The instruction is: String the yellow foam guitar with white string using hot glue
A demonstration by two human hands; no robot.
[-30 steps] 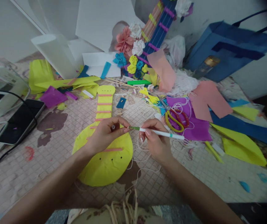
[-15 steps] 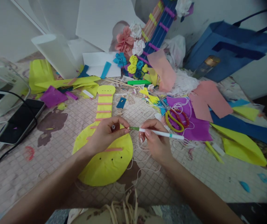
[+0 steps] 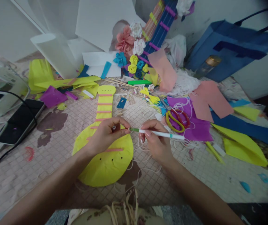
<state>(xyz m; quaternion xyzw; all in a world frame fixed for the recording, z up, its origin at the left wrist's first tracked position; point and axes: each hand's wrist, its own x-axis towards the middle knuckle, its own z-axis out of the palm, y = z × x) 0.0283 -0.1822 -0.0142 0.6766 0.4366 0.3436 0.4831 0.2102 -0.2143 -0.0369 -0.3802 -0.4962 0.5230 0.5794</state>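
Crisscross-patterned table (image 3: pixel 19 175) is spreading out before us. Nearest us, a yellow guitar shape (image 3: pixel 110 173) is lying flat, and we are placing everything else by it. Our left hand (image 3: pixel 103 134) is covering part of its body in our view, thumb and forefinger pinching the green end (image 3: pixel 135 129) of a slim white pen-like tool (image 3: pixel 164 134). A small round-ended piece (image 3: pixel 114 127) is showing among those fingers; we cannot tell what it is. Just right of the guitar shape, our right hand (image 3: pixel 158 140) is gripping the tool's barrel close to the green end, fingers closed around it. The tool is crossing the guitar shape's right edge, its tail pointing away from it. We are judging it light and stiff, its smooth barrel perhaps a little slippery, the green end probably the delicate part; we are favouring the barrel as the surer hold. Farther right of the guitar shape, scissors (image 3: pixel 168 108) are lying over purple paper (image 3: pixel 199 132). Beyond its head, to the right, paper flowers (image 3: pixel 125 39) are clustering beside a dark-blue neck (image 3: pixel 158 36).
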